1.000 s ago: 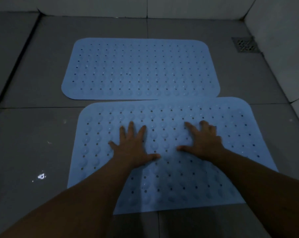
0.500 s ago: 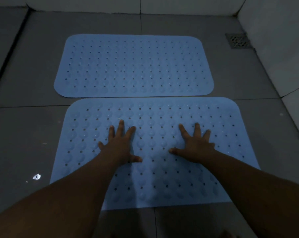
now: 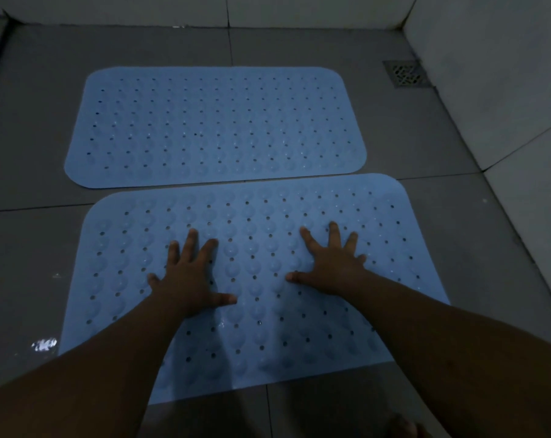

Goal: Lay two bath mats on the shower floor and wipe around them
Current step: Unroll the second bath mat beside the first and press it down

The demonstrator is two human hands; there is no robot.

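Note:
Two light blue rubber bath mats with rows of holes and bumps lie flat on the grey tiled shower floor [image 3: 30, 248]. The far mat [image 3: 217, 128] lies closer to the back wall. The near mat [image 3: 261, 216] lies just in front of it, and their long edges almost touch at the right. My left hand [image 3: 188, 279] presses flat on the near mat's middle with fingers spread. My right hand [image 3: 331, 263] presses flat to its right, fingers spread too.
A square metal drain [image 3: 405, 74] sits in the far right corner by the light wall [image 3: 505, 90]. A small bright wet glint [image 3: 45, 344] shows on the floor left of the near mat. A toe or foot [image 3: 404, 426] shows at the bottom edge.
Both hands have stayed flat on the near mat while it shifted slightly and the view moved. The right fingers, slightly bent a second ago, now lie straight and spread.

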